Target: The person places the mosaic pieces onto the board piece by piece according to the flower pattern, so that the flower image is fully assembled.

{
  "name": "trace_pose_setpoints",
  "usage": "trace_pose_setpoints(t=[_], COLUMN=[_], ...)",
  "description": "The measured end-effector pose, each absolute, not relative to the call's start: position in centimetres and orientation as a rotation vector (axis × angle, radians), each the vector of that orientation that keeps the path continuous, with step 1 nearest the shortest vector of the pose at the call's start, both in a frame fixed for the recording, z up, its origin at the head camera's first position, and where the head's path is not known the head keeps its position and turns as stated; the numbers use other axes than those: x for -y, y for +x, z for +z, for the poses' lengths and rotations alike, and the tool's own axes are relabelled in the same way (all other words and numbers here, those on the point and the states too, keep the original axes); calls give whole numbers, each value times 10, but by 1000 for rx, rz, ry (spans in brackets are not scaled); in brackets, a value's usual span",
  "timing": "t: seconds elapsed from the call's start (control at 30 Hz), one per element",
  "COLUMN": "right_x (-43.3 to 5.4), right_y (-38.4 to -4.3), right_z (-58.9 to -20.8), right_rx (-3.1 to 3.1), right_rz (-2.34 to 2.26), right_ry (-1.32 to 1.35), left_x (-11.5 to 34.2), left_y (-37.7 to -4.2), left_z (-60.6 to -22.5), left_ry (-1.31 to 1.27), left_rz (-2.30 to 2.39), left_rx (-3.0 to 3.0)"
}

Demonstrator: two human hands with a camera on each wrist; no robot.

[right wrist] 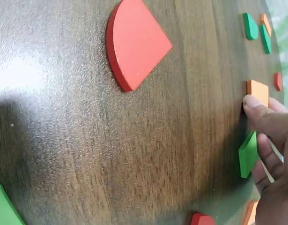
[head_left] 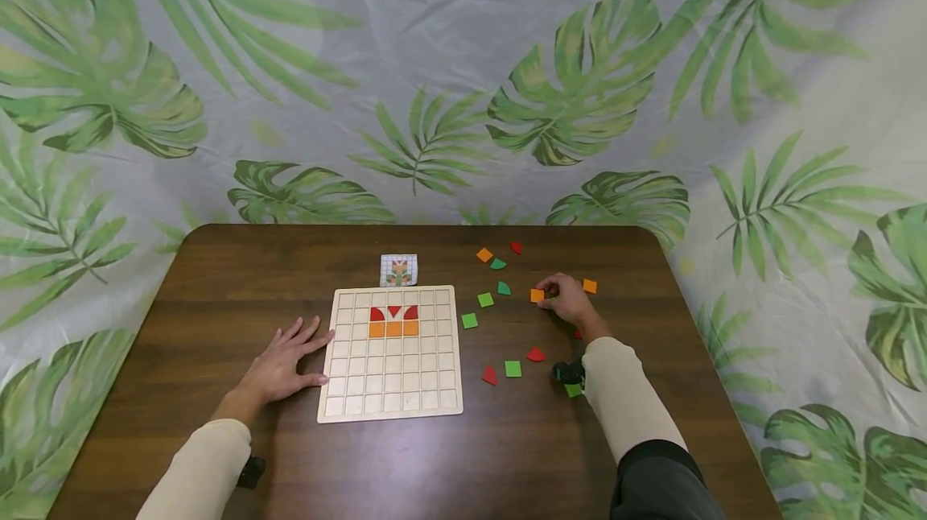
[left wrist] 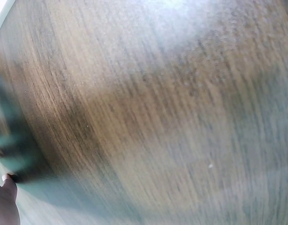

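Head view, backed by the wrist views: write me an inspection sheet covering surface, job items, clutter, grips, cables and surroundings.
Surface: dark wood-grain table, with light glare.
Job items: gridded board bearing three orange squares in a row, three red pieces directly above; printed card beyond its far edge; loose pieces in red, orange and green scattered to the right.
Clutter: nothing seen.
Grips: left hand spread at the board's left edge; right hand pinches an orange square. A green piece sits by its lower fingers; cannot tell whether it is held.
Cables: nothing seen.
Surroundings: leaf-print cloth behind the table.
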State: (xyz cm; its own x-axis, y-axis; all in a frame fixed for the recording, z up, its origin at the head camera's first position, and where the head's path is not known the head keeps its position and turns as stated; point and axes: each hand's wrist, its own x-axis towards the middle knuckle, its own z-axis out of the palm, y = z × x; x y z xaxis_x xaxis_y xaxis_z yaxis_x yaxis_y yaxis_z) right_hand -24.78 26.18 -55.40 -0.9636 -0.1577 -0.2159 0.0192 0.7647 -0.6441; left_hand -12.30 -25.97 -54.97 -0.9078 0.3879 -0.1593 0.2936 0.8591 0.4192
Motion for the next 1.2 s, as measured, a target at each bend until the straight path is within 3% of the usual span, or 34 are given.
trace_pose_setpoints(t=[0.77,1.2], right_x=[-255,-216], right_y=[-239,-221], right_z=[-545,-548], right_rx=[-2796,-2735], right_rz=[-1127,-1318], right_ry=[-132,-226], left_x=[258,258], left_y=[-126,-122], left_z=[-550,-549], left_ry=[541,531], left_rz=[578,574], left_rx=[-2785,-2792])
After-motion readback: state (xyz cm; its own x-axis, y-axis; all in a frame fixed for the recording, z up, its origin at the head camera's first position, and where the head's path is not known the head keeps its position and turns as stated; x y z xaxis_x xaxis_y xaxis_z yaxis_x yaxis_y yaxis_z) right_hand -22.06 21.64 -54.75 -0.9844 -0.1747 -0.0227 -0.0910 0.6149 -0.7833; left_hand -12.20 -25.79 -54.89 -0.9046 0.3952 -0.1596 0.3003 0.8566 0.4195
